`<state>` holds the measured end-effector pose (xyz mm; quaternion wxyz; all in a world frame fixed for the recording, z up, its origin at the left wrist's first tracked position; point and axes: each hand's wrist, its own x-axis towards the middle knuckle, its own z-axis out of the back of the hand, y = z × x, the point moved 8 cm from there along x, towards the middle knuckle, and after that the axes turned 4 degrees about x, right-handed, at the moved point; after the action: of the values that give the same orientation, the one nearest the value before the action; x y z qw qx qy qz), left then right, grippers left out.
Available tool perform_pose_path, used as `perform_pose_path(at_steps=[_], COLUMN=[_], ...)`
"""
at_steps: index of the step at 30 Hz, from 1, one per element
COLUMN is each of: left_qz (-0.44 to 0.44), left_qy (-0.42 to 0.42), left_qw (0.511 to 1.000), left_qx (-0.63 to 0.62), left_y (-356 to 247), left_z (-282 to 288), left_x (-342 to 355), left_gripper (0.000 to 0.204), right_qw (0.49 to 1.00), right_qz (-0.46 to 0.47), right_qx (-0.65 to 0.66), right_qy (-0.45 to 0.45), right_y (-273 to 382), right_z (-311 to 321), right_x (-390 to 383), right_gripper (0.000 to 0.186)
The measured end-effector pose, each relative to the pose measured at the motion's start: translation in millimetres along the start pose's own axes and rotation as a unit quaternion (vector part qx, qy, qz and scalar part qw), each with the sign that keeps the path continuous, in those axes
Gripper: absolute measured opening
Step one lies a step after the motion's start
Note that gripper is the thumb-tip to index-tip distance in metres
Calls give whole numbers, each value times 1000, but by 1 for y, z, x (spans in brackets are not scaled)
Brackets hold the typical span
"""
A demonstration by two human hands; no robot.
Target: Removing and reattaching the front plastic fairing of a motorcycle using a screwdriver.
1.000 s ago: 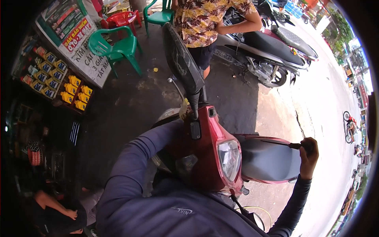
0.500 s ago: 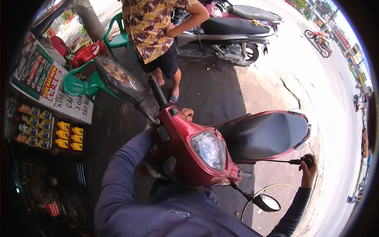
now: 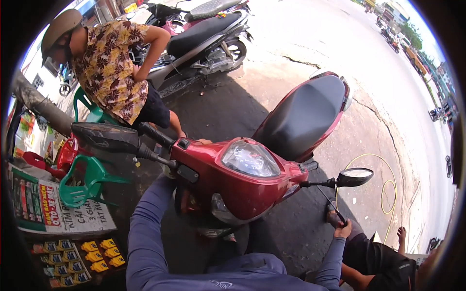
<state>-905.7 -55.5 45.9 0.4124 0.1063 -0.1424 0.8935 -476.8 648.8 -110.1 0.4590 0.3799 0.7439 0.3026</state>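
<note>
Shifted from beside the seat (image 3: 306, 114) to below the mirror (image 3: 355, 177), the right hand (image 3: 343, 230) closes round a screwdriver (image 3: 341, 217) — its shaft slants up-left toward the red scooter (image 3: 235, 190). The left hand (image 3: 206, 141), farther off, is mostly hidden — grip unclear. Far left, a sign (image 3: 80, 213) carries large lettering.

- scooter (image 3: 233, 186) in the middle, its seat (image 3: 307, 116) beyond the headlight
- right hand (image 3: 342, 230) with screwdriver (image 3: 346, 222) right of it, near a mirror (image 3: 355, 177)
- hose (image 3: 370, 154) on the ground, farther right
- parked motorbikes (image 3: 191, 40) behind; standing person (image 3: 111, 70) left of those
- chair (image 3: 75, 197) at left, bottles (image 3: 94, 255) nearer
</note>
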Motion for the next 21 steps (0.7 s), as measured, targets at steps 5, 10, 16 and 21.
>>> perform_pose_path(at_steps=[5,10,16,21], left_qz=[-24,-20,13,49], left_qy=[-4,9,19,43], left_qw=[1000,1000,1000,998], left_qx=[-2,-12,-14,-24], left_y=[15,43,107,129], left_z=[-19,-42,-27,-36], left_x=[12,2,-75,-88], left_gripper=[25,27,30,33], right_qw=[965,920,907,900], right_qz=[-197,-284,-295,-276], right_qx=[-2,-196,-285,-304], right_qy=[-176,-187,-96,-147], right_y=[-182,-271,-281,-274], right_z=[132,162,130,163], right_x=[-173,-268,-280,-266], right_gripper=[12,12,11,13])
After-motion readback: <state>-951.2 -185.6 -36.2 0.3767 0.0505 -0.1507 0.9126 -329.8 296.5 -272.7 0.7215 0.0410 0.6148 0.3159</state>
